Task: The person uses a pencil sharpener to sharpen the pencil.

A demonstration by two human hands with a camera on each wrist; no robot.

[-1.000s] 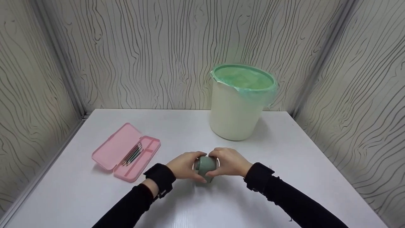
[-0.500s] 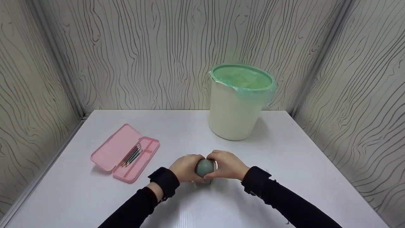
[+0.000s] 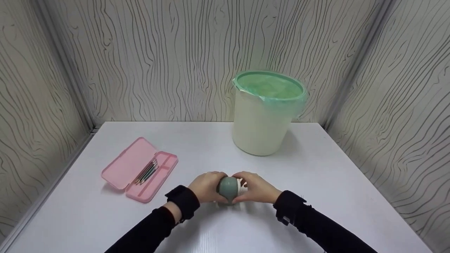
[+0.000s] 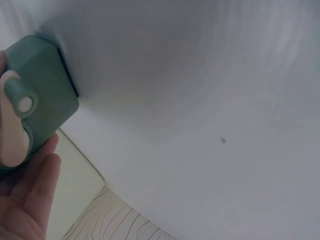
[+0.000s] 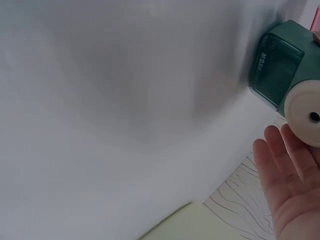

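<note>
Both hands are around a green crank pencil sharpener (image 3: 228,189) low on the white table in the head view. My left hand (image 3: 207,187) curls its thumb and fingers around the left side. In the left wrist view, the cream crank (image 4: 14,132) with its green knob faces that hand. On the opposite side, my right hand (image 3: 257,188) holds the sharpener with thumb and forefinger, its other fingers extended in the right wrist view. The round cream front (image 5: 303,111) with a dark hole and the dark see-through shavings drawer (image 5: 276,68) show there.
An open pink pencil case (image 3: 121,165) with several pencils (image 3: 147,172) lies to the left. Behind the hands, to the right, stands a cream bin (image 3: 260,123) with a green bag-lined rim. Wood-grain panels (image 3: 175,59) enclose the table's back and sides.
The sharpener has turned and its rounded green top now faces the head camera. My right hand has shifted slightly right since half a second ago, exposing more of the cream front part.
</note>
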